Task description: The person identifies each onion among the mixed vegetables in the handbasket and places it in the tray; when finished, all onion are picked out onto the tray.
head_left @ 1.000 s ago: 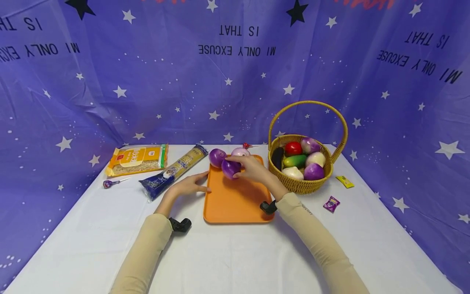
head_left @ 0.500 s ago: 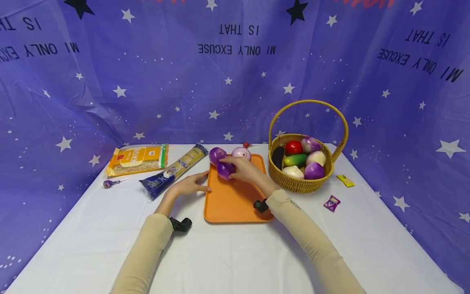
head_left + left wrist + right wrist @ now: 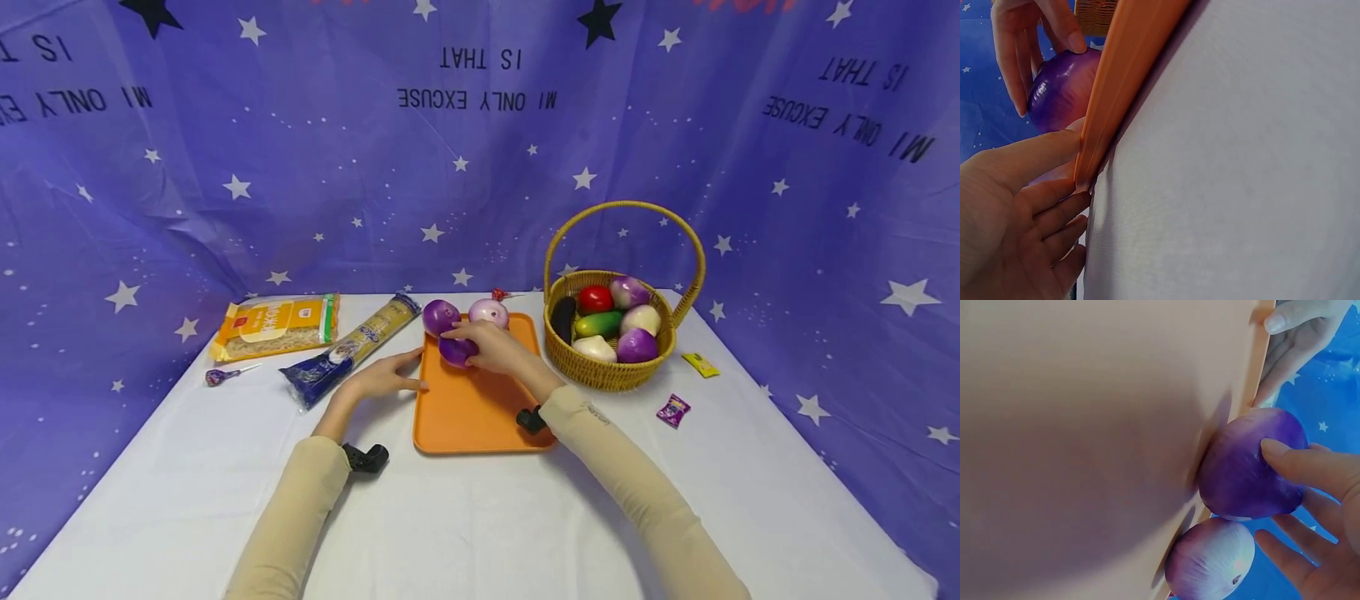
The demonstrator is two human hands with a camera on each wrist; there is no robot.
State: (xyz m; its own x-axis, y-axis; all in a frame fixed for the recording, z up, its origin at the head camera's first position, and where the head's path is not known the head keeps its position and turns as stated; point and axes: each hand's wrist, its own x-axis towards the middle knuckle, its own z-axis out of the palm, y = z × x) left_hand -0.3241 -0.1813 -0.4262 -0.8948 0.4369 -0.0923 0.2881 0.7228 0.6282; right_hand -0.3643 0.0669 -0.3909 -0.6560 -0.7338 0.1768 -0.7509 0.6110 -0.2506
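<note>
My right hand [image 3: 495, 348] grips a shiny purple onion [image 3: 455, 353] at the far left part of the orange tray [image 3: 480, 417]. In the right wrist view its thumb [image 3: 1310, 464] lies across the onion's side, with the other fingers behind it. A second purple onion [image 3: 441, 317] sits beyond, at the tray's far left corner. Beside that one is a pale pink onion [image 3: 489, 312]. At the tray's left edge my left hand [image 3: 377, 377] holds the rim, its thumb [image 3: 1041, 150] lapping over the rim and its fingers along the outer side.
A wicker basket [image 3: 609, 377] of vegetables with a tall handle stands right of the tray. Left lie a blue-ended noodle pack [image 3: 352, 350], an orange bag [image 3: 277, 327] and a lollipop [image 3: 216, 377]. Two candies, purple [image 3: 673, 411] and yellow [image 3: 701, 364], lie at right.
My right hand has shifted left with the purple onion, bringing it nearer the tray's left side and in front of the other purple onion. My left hand has stayed at the tray's edge.
</note>
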